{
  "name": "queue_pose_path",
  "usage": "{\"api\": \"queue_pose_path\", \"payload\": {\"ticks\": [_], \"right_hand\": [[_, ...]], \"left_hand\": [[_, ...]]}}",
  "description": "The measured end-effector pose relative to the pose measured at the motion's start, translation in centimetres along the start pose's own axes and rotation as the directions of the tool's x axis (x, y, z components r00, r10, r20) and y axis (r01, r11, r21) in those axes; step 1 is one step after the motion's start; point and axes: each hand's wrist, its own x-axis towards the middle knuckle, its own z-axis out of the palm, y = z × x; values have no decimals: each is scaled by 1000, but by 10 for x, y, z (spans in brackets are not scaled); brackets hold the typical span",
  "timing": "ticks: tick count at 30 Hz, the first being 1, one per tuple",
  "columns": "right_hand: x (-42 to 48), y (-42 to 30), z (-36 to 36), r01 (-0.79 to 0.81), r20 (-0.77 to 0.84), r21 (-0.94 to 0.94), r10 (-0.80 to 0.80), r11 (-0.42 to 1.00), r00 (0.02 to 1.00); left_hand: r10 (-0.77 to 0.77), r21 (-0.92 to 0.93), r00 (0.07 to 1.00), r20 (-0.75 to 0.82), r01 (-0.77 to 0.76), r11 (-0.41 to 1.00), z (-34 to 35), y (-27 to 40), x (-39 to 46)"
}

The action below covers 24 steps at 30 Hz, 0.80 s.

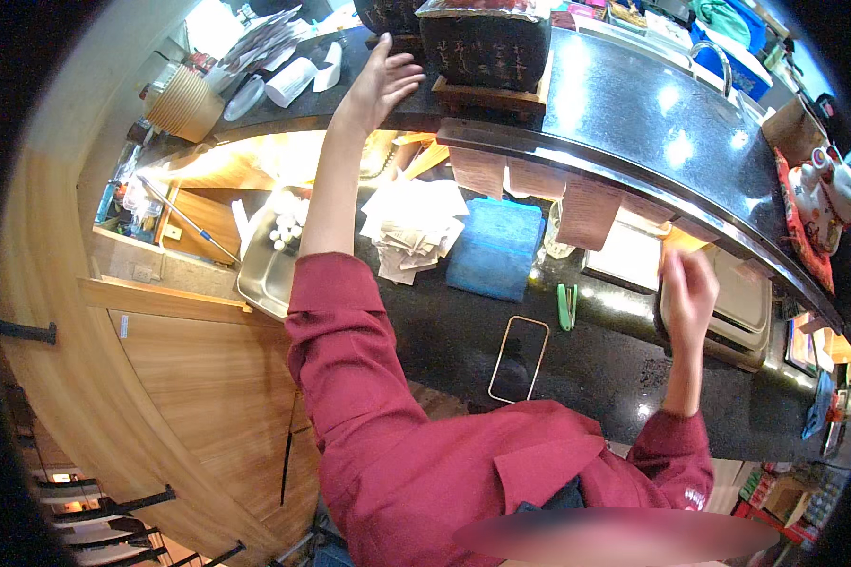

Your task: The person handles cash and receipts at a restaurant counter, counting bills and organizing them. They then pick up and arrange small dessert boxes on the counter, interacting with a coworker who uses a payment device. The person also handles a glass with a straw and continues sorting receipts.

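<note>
My left hand (379,88) reaches over the raised black counter, fingers spread and nothing in it. Just to its right stands a dark square pot (493,53) with etched characters, on a wooden stand (493,99). My right hand (689,294) is blurred and curled, with nothing visible in it, above the lower counter near a beige lidded container (741,298). Written paper slips (588,212) hang along the shelf edge. Between my arms lie a pile of paper slips (415,220), a blue folded cloth or folder (496,248), a green stapler (567,308) and a smartphone (519,360).
A steel tray (264,287) holding white balls sits left, beside a wooden door panel (206,383). Stacked paper bowls (182,103) and a fallen white cup (291,83) are on the upper counter. A cat figurine (822,195) stands far right. A drinking glass (559,232) stands under the shelf.
</note>
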Motion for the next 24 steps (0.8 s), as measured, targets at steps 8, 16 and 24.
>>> {"api": "queue_pose_path", "payload": {"ticks": [8,16,24], "right_hand": [[178,-55,105,-580,510,522,316,625,800],[193,-76,133,-642,527,399,409,655,745],[201,-76,132,-665,574,368,404,649,712]], "left_hand": [[-204,-297,947,250,275,914,29,25,10],[-238,-59,956,170,251,966,32,44,-5],[-279,-26,941,192,289,957,30,46,-1]]}}
